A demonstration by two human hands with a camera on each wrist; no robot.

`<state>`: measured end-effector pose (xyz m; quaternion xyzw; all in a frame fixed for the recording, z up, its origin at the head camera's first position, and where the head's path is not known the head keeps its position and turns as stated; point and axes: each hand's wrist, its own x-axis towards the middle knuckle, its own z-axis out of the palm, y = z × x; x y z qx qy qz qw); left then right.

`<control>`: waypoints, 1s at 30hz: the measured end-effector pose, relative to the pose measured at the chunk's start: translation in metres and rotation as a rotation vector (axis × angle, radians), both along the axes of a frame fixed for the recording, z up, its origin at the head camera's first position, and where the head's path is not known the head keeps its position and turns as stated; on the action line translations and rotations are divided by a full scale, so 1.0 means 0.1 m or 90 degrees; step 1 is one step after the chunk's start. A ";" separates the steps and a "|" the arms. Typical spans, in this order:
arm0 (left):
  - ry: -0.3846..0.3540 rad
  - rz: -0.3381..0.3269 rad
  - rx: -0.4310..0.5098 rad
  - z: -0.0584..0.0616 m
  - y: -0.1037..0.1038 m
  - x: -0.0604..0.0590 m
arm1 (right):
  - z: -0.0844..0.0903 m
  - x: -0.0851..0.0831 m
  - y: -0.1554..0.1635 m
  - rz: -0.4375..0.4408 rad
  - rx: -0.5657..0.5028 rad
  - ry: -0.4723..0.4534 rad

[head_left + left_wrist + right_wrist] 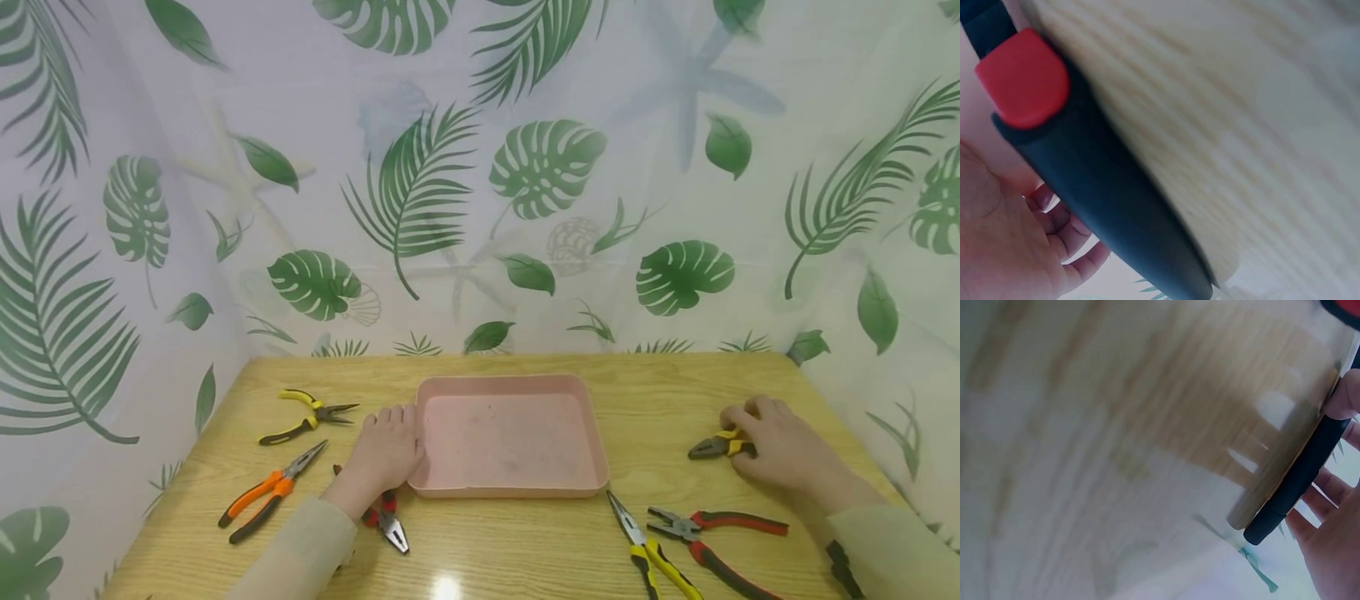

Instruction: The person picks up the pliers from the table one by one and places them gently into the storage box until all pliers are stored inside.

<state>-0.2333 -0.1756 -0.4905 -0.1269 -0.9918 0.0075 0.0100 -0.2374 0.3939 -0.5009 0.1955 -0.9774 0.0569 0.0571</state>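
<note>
On the wooden table lies a shallow pink tray [510, 492]. My left hand [386, 446] rests at its left rim, fingers loosely bent. Under that wrist are red-and-black pliers [390, 529], jaws facing me; their black handle [1110, 181] crosses the left wrist view beside the palm. At the right, my right hand [776, 442] holds short-nosed yellow-and-black pliers [712, 447] by the handles, jaws pointing left. In the right wrist view, the thumb and fingers are on either side of a black handle [1300, 478].
Yellow-and-black long-nose pliers [307, 417] and orange-and-black long-nose pliers [266, 492] lie left. Front right are yellow long-nose pliers [637, 542] and spread red-and-black pliers [708, 533]. A leaf-patterned curtain [480, 208] stands behind the table.
</note>
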 end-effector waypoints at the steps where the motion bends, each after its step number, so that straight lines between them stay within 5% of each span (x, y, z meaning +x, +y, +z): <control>1: 0.002 -0.001 0.001 0.01 0.00 0.00 | 0.01 0.00 0.00 0.002 0.001 -0.001; 30: 0.009 -0.010 0.025 0.06 0.00 0.05 | 0.06 0.00 0.03 0.024 0.017 0.006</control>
